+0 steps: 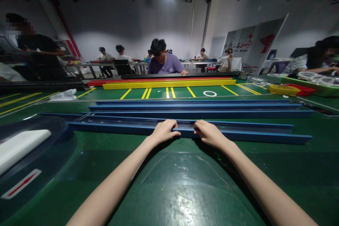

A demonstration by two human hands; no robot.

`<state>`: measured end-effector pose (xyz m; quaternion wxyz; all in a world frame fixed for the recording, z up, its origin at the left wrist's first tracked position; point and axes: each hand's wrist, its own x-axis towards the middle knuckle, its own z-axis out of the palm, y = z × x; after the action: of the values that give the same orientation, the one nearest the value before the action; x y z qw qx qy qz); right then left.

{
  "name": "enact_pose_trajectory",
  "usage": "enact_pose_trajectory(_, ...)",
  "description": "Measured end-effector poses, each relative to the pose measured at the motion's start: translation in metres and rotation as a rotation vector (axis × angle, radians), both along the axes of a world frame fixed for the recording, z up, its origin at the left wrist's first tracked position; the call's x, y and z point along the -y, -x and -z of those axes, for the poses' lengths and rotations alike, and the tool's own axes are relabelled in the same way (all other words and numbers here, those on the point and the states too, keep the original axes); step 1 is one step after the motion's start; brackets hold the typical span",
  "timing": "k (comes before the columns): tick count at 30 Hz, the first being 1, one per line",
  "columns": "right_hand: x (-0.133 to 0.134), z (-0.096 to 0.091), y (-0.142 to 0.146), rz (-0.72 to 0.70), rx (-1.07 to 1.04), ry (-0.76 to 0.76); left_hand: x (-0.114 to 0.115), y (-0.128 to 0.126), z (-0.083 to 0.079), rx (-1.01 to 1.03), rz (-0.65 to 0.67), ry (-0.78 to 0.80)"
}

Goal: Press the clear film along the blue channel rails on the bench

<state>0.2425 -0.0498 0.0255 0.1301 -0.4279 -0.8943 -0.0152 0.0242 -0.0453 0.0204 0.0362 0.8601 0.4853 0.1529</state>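
A long blue U-shaped channel (265, 136) lies crosswise on the green tabletop in front of me. My left hand (165, 130) curls over its near wall, left of the middle, thumb on the front face. A short gap to the right, my right hand (208, 133) has its fingers bent over the same wall. Both hands are closed on the channel, and some of the right fingertips are hidden. Just behind, more blue channels (212, 114) lie roughly parallel to it.
A large dark round object (59, 148) with a white block (25, 144) fills the left side, close to the channel's end. Further back lie a yellow channel (169, 84), a white ring (209, 93) and a yellow bin (283, 90). Opposite sits a person (169, 63).
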Motion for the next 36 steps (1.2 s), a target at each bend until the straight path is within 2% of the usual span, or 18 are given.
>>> enact_pose_trajectory(11,0.002,-0.004,0.002,0.039,0.087,-0.039,0.001,0.0,0.001,0.025,0.013,-0.043)
enact_pose_trajectory(25,0.002,-0.005,0.003,0.057,0.142,-0.068,0.007,-0.007,-0.003,-0.094,-0.109,-0.095)
enact_pose_trajectory(30,0.001,-0.008,0.002,0.046,0.165,-0.059,0.01,-0.008,-0.004,-0.125,-0.096,-0.112)
enact_pose_trajectory(36,0.001,-0.014,-0.008,0.054,0.149,0.005,0.01,-0.009,-0.003,-0.078,-0.009,-0.114)
